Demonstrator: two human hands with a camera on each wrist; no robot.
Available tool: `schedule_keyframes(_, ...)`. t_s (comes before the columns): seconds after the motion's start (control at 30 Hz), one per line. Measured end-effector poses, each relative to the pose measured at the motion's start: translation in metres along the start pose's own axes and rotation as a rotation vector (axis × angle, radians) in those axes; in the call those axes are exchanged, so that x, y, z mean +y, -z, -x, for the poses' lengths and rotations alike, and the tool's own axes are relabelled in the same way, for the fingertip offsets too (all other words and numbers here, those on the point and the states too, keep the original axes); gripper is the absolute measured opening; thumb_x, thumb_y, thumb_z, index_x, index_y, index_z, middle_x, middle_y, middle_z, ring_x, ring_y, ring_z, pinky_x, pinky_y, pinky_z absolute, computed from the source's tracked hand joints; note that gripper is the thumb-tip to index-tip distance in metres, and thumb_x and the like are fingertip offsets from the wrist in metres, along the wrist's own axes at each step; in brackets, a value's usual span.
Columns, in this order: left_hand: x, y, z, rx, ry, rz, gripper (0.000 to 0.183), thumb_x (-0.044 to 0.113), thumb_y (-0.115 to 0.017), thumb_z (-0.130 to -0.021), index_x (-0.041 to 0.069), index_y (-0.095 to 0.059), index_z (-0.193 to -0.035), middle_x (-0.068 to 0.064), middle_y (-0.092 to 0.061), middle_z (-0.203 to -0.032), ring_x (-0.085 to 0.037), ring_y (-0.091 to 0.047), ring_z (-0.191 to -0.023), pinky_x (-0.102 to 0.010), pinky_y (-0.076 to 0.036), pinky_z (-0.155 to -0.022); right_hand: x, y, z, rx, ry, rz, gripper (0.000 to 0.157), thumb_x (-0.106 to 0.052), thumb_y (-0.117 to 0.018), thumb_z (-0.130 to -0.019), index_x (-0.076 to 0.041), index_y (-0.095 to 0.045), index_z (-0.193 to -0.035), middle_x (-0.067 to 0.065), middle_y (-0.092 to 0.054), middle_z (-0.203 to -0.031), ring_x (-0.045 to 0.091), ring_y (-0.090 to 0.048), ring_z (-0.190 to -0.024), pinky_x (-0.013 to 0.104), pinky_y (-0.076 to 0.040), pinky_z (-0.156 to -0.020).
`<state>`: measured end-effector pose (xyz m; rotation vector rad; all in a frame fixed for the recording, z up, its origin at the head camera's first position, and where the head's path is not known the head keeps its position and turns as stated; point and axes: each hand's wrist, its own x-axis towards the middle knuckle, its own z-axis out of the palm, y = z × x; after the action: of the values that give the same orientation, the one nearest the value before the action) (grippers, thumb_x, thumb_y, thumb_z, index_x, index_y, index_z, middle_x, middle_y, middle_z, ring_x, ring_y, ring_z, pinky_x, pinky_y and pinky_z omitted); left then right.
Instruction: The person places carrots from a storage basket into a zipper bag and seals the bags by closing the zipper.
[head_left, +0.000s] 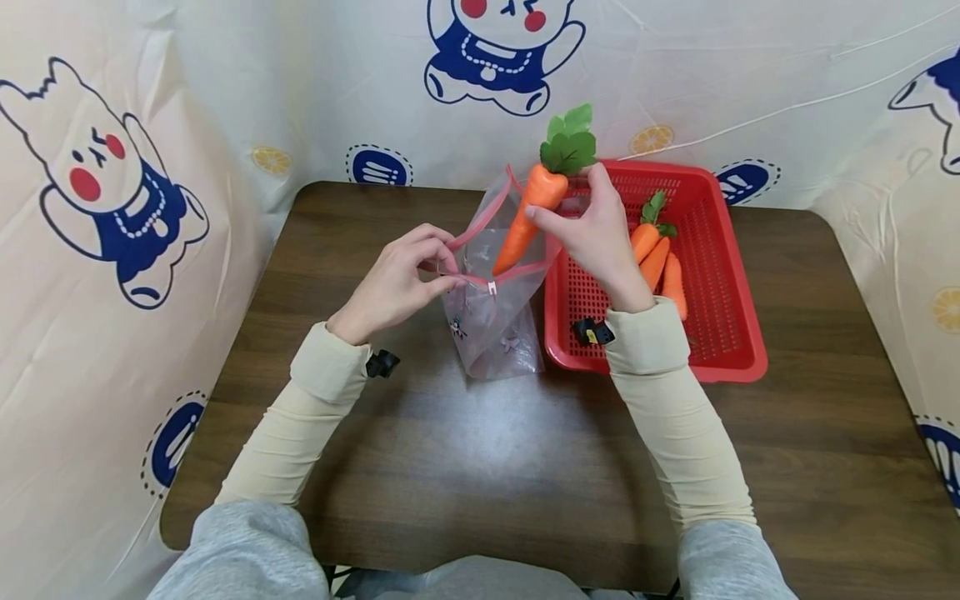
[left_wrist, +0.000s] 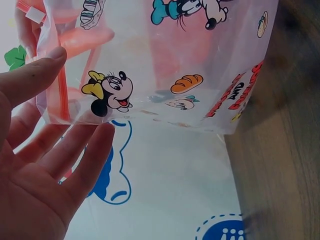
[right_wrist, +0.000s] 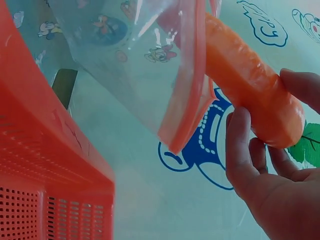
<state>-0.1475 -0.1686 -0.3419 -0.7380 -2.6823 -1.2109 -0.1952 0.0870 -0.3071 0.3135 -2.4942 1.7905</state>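
My right hand (head_left: 600,233) holds an orange carrot (head_left: 534,208) with green leaves near its top, thumb on one side and fingers on the other. The carrot points tip-down into the mouth of a clear zip bag (head_left: 502,333) with a pink edge and a white slider. At the bag's left edge, my left hand (head_left: 405,279) pinches the rim between thumb and fingers and the mouth gapes. In the left wrist view, cartoon prints cover the bag's side (left_wrist: 150,75). The right wrist view shows the carrot (right_wrist: 255,80) partly inside the pink rim.
A red plastic basket (head_left: 720,333) stands right of the bag, under my right forearm, with several carrots (head_left: 655,258) in it. All of it is on a brown wooden table (head_left: 465,500). A printed cloth (head_left: 360,83) hangs behind and at the sides.
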Motion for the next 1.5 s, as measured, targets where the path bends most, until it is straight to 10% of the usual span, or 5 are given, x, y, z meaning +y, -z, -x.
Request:
schedule_keyframes(0.63,0.001,0.001,0.000,0.035,-0.018,-0.009,0.015,0.008,-0.079,-0.079,0.007,-0.065,-0.082,-0.010,-0.061,-0.116,-0.017,-0.058,-0.089,-0.033,-0.053,-0.082,0.003,-0.006,0.002,-0.014,-0.050,0.184,0.057,-0.038,-0.077,-0.079,-0.009,-0.050,-0.121,0.006,-0.057,-0.107,0.019,-0.047,-0.078,0.026,-0.039,-0.065)
schedule_keyframes(0.93,0.002,0.002,0.000,0.055,-0.035,0.000,0.016,0.009,-0.079,-0.079,0.007,-0.063,-0.081,-0.007,-0.061,-0.116,-0.015,-0.058,-0.089,-0.034,-0.052,-0.081,0.006,-0.005,0.001,-0.166,0.048,0.318,0.053,-0.038,-0.072,-0.085,-0.010,-0.061,-0.129,0.014,-0.058,-0.108,0.026,-0.046,-0.096,0.032,-0.037,-0.072)
schedule_keyframes(1.23,0.002,0.002,0.000,0.088,-0.054,0.028,0.015,0.008,-0.078,-0.080,0.005,-0.063,-0.082,-0.009,-0.061,-0.116,-0.015,-0.058,-0.088,-0.033,-0.053,-0.082,0.013,0.002,-0.004,-0.132,-0.122,0.350,0.054,-0.035,-0.065,-0.089,-0.006,-0.050,-0.132,0.013,-0.054,-0.127,0.026,-0.049,-0.112,0.039,-0.046,-0.091)
schedule_keyframes(1.5,0.001,0.003,-0.002,0.181,-0.088,0.063,0.014,0.005,-0.077,-0.081,0.001,-0.064,-0.085,-0.011,-0.061,-0.117,-0.015,-0.058,-0.089,-0.022,-0.051,-0.082,0.016,0.008,-0.005,-0.266,-0.199,0.377,0.036,-0.033,-0.060,-0.094,-0.005,-0.059,-0.116,0.016,-0.065,-0.105,0.023,-0.060,-0.082,0.027,-0.051,-0.068)
